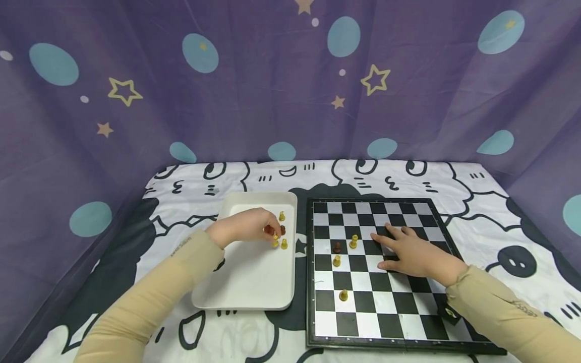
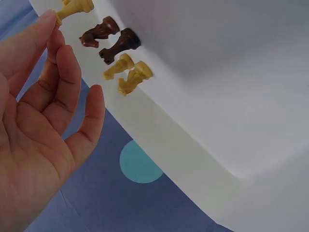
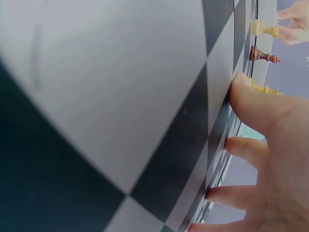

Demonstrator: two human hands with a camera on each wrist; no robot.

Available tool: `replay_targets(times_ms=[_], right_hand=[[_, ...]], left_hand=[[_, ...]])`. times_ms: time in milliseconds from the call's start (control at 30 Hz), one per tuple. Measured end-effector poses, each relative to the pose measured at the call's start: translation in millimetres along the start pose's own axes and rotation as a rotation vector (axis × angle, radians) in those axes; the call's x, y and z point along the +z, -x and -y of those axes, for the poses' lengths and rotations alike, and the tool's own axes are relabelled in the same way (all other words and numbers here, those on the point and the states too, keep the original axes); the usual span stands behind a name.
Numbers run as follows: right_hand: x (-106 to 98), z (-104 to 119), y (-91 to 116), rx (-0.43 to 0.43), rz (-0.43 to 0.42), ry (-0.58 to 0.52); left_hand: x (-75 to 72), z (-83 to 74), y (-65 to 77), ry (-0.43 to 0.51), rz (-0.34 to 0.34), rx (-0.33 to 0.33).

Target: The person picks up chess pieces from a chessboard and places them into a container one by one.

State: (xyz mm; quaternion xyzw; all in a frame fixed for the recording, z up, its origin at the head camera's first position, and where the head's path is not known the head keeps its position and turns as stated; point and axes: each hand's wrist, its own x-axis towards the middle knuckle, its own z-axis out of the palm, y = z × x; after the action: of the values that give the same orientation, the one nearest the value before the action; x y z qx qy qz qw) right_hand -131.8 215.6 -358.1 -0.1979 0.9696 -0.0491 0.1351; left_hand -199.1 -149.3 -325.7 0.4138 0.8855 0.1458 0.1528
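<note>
My left hand [image 1: 248, 225] is over the white tray [image 1: 245, 295], its thumb and a fingertip pinching a yellow chess piece [image 2: 76, 7]. Beside it in the left wrist view, along the tray's side, are a dark red-brown knight [image 2: 100, 31], a darker piece [image 2: 120, 44] and two yellow knights [image 2: 135, 77]. On the checkered chessboard [image 1: 347, 324], my right hand [image 1: 413, 253] rests with fingers spread and holds nothing. Left of its fingers stand a tall yellow piece [image 1: 353, 241], a red-brown piece [image 1: 337, 247] and a shorter yellow piece [image 1: 337, 260].
Another yellow piece [image 1: 343, 295] stands nearer the board's front edge. A small black object with a yellow mark [image 1: 449, 313] is partly hidden by the right sleeve [image 1: 495, 302]. A patterned white cloth [image 1: 231, 343] lies underneath, and a purple curtain [image 1: 272, 91] hangs behind.
</note>
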Motion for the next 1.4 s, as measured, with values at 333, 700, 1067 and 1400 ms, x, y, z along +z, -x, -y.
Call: replay_targets(times_ms=[333,700,1067,1400], right_hand=[[-0.7,0.0,-0.6,0.004,0.002,0.006],[0.2,-0.9,-0.5,0.007,-0.001,-0.001],[0.9,-1.1,-0.9,0.014,0.002,0.000],[1.6,-1.8,-1.8,0.005,0.004,0.007]], left_hand=[[3.2,-0.5,2.1,-0.017,0.006,-0.020],[6.4,2.4,1.4,-0.034,0.007,-0.023],[8.4,4.2,2.4,-0.033,0.009,-0.005],[3.8,5.3,3.1,-0.001,0.009,-0.038]])
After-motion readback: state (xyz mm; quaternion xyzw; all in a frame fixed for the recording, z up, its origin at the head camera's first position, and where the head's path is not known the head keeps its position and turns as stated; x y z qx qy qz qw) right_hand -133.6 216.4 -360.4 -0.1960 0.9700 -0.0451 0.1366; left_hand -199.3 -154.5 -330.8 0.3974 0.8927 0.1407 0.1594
